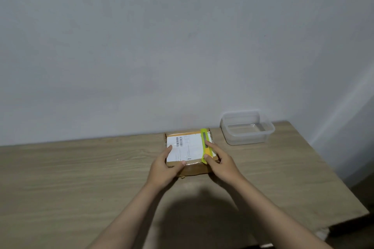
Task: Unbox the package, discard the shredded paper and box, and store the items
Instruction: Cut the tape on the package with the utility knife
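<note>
A flat brown cardboard box [192, 170] with a white shipping label [188, 147] on top lies on the wooden table [81, 178] near the wall. A yellow-green utility knife [205, 141] lies along the box's right top edge. My left hand [166, 164] grips the box's near left corner, thumb on the front edge and fingers on the label. My right hand [219, 162] is at the knife's near end, with index finger and thumb touching it. The box is sealed and its contents are hidden.
A clear plastic container [247, 128] without a lid stands at the back right of the table against the grey wall. The table's right edge and chipped near right corner [321, 234] are in view.
</note>
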